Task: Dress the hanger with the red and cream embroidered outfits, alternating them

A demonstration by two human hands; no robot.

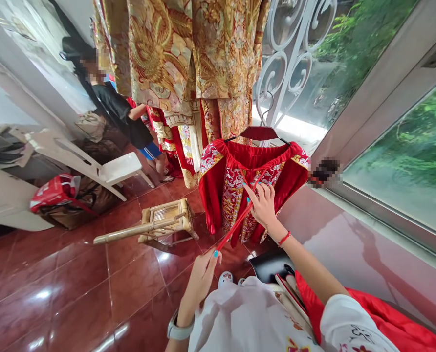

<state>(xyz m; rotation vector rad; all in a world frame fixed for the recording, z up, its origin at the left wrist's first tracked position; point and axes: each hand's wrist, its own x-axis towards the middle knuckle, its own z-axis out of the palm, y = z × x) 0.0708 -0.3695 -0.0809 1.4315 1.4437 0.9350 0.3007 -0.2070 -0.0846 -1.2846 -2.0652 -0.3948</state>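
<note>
A red embroidered skirt [233, 195] with a gathered waist hangs in front of me on a dark clothes hanger [259, 133]. From its waist a long red ribbon [233, 228] runs down toward me at a slant. My left hand [202, 275], low and nearer my body, is closed on the ribbon's lower stretch. Higher up, close to the skirt's front, my right hand [264, 204] has its fingers bent around the ribbon near the waist. Between my two hands the ribbon looks pulled straight.
Gold embroidered garments [163, 54] hang above and behind the skirt. A bamboo stool [166, 218] and a white chair [120, 167] stand to the left. Another person [119, 110] works at the back left. Red cloth [379, 313] lies at my right, below the window.
</note>
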